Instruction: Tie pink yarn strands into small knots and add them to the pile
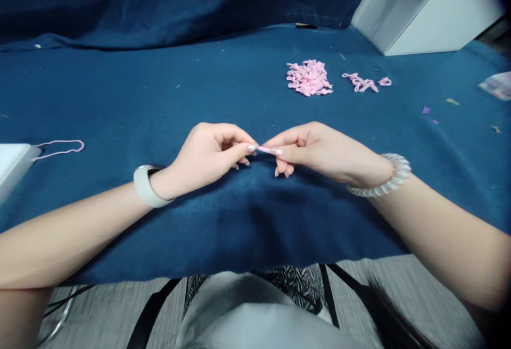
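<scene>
Carefully, the left hand (205, 157) and the right hand (315, 152) meet at the centre, thumb and forefinger of each clamped on a short pink strand (264, 149); the other fingers curl away beneath, leaving only the fingertips at work, a sound way to control something this fine; the strand sits between both pinches, above a dark blue cloth (255, 221); a heap of pink loops (308, 77) lies at twelve o'clock, a smaller pink tangle (365, 83) at one; a white box (423, 14) stands at two o'clock; a pink cord loop (59, 148) trails from a white block (11, 168) at nine o'clock.
</scene>
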Demonstrator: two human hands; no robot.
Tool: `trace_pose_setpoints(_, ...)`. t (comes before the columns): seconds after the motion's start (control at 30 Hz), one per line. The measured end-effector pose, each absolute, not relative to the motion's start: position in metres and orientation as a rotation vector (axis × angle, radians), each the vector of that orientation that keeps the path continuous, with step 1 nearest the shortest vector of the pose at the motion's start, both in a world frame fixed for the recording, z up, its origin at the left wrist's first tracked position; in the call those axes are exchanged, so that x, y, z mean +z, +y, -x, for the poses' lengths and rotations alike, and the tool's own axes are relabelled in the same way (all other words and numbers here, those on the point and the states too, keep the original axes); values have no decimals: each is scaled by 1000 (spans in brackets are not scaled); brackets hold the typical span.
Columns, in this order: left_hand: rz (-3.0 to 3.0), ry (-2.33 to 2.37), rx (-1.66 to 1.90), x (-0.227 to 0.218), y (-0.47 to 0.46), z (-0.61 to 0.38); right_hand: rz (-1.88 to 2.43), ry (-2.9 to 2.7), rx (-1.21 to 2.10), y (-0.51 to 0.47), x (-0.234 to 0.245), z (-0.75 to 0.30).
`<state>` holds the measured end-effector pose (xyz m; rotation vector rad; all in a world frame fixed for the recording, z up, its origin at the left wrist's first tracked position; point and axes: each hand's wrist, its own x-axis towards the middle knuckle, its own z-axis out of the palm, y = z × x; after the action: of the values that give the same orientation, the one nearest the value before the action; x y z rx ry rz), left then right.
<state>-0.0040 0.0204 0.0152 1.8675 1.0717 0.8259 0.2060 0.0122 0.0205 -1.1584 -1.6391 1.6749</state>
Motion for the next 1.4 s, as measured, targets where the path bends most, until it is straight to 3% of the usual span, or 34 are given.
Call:
trace_pose_setpoints(0.2,-2111,1133,843,14,21,6,1283,-1894,1089,12,26,-213)
trace_pose_setpoints(0.43,-2015,1135,880,13,22,6,1181,-1993,1039,13,24,-215)
trace_pose_setpoints(0.67,-1932,1110,877,17,20,4,1072,-2173,734,15,26,-216)
trace_pose_setpoints(0.93,-1668,1069,722,28,20,0,1125,-1999,1026,17,31,-221)
trace_pose_setpoints(1.23,-1355,887,228,30,25,1,991,-1891,1326,21,34,-225)
trace_pose_setpoints(1.4,-1333,828,149,28,25,3,877,-1692,1340,23,33,-226)
